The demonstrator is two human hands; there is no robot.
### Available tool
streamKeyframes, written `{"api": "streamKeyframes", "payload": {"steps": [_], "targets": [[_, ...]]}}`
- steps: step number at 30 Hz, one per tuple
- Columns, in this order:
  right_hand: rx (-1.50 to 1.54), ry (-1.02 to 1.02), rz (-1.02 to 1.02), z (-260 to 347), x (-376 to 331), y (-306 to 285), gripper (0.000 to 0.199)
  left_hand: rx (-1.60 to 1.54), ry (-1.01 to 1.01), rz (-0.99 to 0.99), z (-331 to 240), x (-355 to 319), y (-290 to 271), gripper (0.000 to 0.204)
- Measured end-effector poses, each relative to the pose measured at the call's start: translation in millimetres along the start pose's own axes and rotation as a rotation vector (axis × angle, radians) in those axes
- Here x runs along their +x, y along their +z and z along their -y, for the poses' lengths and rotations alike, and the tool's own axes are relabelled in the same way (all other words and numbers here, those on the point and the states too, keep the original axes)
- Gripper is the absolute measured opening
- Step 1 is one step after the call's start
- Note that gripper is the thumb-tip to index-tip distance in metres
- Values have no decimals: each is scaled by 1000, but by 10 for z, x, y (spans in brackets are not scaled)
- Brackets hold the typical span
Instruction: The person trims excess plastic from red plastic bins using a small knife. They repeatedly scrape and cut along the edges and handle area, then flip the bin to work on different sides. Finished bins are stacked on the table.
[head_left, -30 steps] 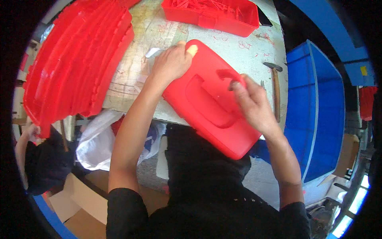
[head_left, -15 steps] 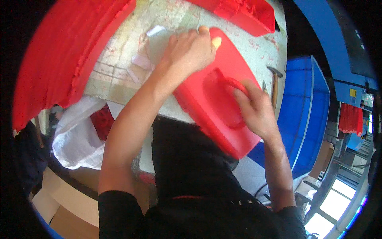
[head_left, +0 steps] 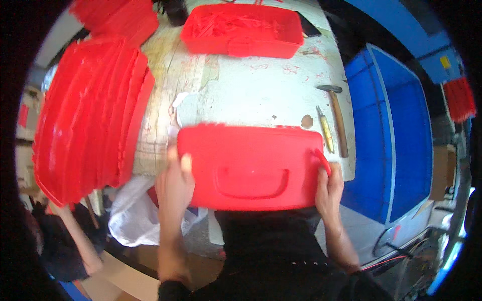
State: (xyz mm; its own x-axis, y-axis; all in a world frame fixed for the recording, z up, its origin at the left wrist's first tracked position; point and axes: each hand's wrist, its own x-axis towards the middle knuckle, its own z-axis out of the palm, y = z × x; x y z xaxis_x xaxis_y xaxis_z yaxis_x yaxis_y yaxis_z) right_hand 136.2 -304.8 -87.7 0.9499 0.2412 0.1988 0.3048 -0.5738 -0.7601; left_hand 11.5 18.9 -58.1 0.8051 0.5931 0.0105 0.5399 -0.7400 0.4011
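A red plastic box lid point(head_left: 251, 155) with a U-shaped recess in its face is held level at the table's near edge. My left hand point(head_left: 176, 175) grips its left end, a yellow cover showing on the thumb. At the right end my right hand point(head_left: 329, 188) is closed on the lid's edge. A loose red handle point(head_left: 324, 161) sticks up between that hand's fingers, apart from the recess. My fingertips under the lid are hidden.
Stacked red lids point(head_left: 95, 115) stand at left. A red bin point(head_left: 243, 47) of red scraps lies at the back. A hammer point(head_left: 340, 120) and a yellow-handled cutter point(head_left: 326, 131) lie at right, beside a blue crate point(head_left: 386, 145). Another person's arm point(head_left: 78, 236) shows at lower left.
The lid has turned from a slant to level and come nearer to me. My left hand moved down to its left end; my right hand, with the handle, went from the recess to the right end.
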Motion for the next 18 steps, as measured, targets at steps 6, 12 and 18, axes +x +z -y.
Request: {"api": "streamKeyframes", "payload": {"steps": [6, 12, 18], "targets": [[-359, -345, 71, 182, 1150, 565, 19, -283, -353, -50, -37, -803, 4, 65], [-243, -492, -92, 483, 2406, 1050, 20, -407, -100, 508, -449, -1023, -169, 68], [867, -8, 320, 803, 1728, 453, 20, -558, 39, -173, -306, 256, -9, 37]]}}
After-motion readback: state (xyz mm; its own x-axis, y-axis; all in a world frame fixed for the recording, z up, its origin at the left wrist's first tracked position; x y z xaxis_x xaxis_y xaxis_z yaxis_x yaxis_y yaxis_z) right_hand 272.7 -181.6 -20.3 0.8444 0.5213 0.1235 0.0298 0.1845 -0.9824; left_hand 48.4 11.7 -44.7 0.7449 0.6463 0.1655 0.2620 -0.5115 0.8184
